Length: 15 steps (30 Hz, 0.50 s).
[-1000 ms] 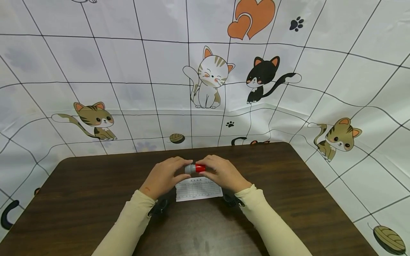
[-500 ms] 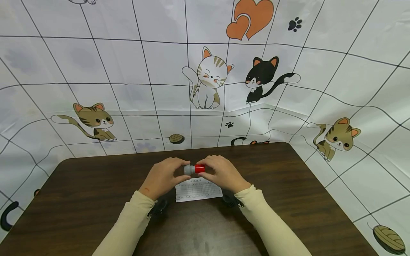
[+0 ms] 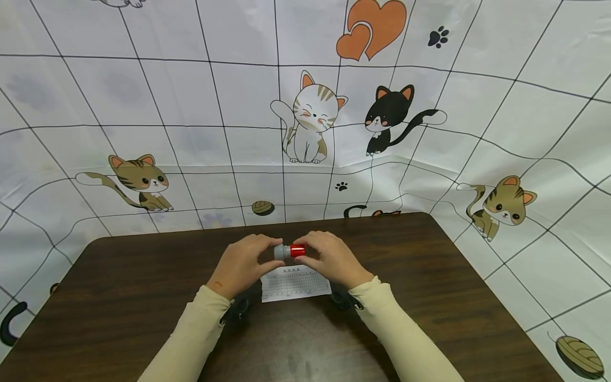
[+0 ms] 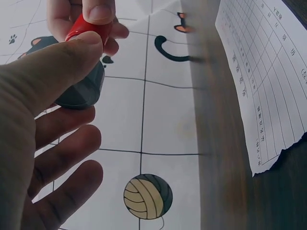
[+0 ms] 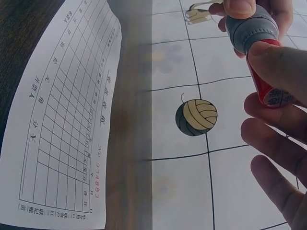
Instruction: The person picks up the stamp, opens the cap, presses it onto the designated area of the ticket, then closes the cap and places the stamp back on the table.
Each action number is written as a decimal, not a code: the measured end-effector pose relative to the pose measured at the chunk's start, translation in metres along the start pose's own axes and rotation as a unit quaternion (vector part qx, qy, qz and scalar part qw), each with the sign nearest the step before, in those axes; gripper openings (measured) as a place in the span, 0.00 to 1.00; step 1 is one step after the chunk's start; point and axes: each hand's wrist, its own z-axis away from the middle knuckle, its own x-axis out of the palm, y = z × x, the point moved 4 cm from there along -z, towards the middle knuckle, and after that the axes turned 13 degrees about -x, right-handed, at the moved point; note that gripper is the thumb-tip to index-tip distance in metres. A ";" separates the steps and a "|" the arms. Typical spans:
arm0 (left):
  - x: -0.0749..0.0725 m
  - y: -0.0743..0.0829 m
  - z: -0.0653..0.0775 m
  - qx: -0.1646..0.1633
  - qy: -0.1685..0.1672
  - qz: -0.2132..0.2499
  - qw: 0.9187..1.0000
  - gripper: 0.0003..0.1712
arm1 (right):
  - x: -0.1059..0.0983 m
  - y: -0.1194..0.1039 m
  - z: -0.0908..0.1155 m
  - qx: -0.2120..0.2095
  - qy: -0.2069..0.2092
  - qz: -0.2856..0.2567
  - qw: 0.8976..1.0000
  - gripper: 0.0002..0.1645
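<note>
Both hands hold a small stamp above the table, lying sideways between them. My left hand (image 3: 243,262) pinches its grey end (image 3: 279,252) between thumb and fingers. The red end (image 3: 298,250) is pinched by my right hand (image 3: 338,260). In the right wrist view, printed characters show on the flat end face (image 5: 278,97) of the red part. The grey part (image 4: 82,91) bulges below the thumb in the left wrist view. Under the hands lies a white receipt form (image 3: 296,285) with a printed grid, its edge torn.
The brown wooden table (image 3: 157,286) has rounded far corners. Behind it hangs a white sheet (image 3: 229,95) with cat drawings and grid lines, which also runs along the right side. Dark wrist devices (image 3: 237,310) sit at both cuffs.
</note>
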 end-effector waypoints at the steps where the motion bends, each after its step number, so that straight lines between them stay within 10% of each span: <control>1: 0.000 0.000 0.000 0.001 -0.001 0.005 1.000 0.31 | 0.000 0.000 0.000 -0.002 0.000 0.000 1.000 0.18; 15: 0.000 0.000 0.000 0.008 -0.006 0.013 1.000 0.31 | -0.002 -0.001 0.001 -0.006 0.001 0.001 1.000 0.19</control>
